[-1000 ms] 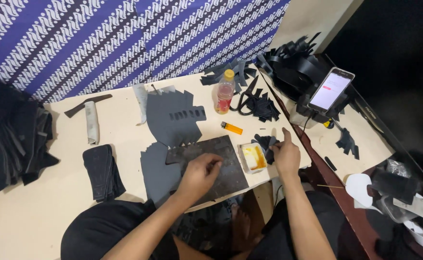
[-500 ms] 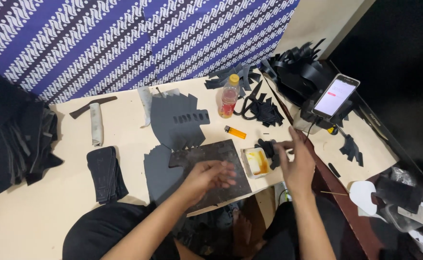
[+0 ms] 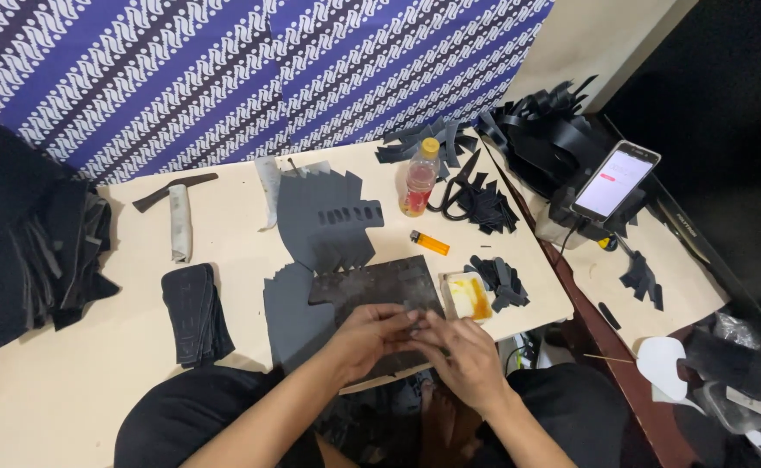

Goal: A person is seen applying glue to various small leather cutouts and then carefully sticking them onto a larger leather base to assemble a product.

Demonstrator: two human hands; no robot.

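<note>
Head view, the only one. Counts on the cream surface [image 3: 86,381]: one dark worn work board [image 3: 380,290], one small white tray [image 3: 465,295] with yellow glue in it, one orange lighter [image 3: 430,243], one plastic bottle [image 3: 420,178] with yellow cap, one pair of black scissors [image 3: 455,186], one hammer [image 3: 175,208] with wrapped handle, one phone [image 3: 614,180] propped on a stand at the right. Grey cut sheets: two fanned stacks, one [image 3: 324,217] behind the board, one [image 3: 289,308] to its left. One folded pile of black material [image 3: 191,312] further left. One heap of small black cut pieces [image 3: 500,282] just right of the tray.

Two hands, both the person's own. Left hand [image 3: 367,334] and right hand [image 3: 463,355] meet over the near edge of the board, fingertips touching. Each grip is nearly closed, fingers curled in together; a small dark piece [image 3: 415,325] appears pinched between the fingertips of both, though its outline against the dark board is hard to make out. The piece sits at the fingertips, on or just above the board's near right part, just beside the tray and well apart from the scissors.
</note>
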